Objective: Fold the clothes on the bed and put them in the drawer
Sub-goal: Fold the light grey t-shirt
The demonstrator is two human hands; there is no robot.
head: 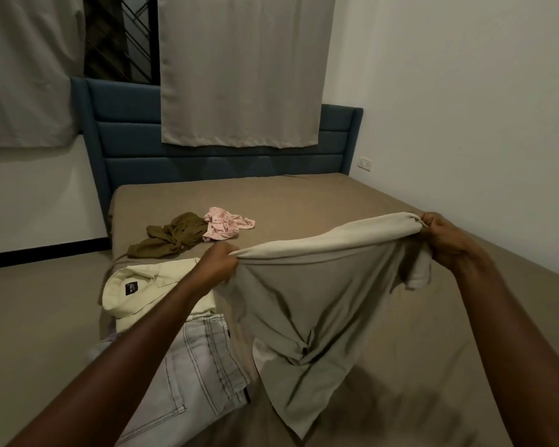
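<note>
I hold a beige shirt (310, 295) stretched out above the bed (304, 201). My left hand (218, 262) grips its left top edge and my right hand (442, 235) grips its right top edge. The shirt's lower part hangs down twisted. On the bed's left side lie a cream shirt (142, 290) with a dark label and light grey jeans (194, 362), partly under my left forearm. Farther back lie a crumpled olive garment (171, 237) and a crumpled pink patterned garment (225, 224). No drawer is in view.
A blue padded headboard (126, 140) stands at the far end of the bed under grey curtains (239, 69). A white wall with a socket (365, 163) runs along the right. Brown floor (36, 317) lies left of the bed.
</note>
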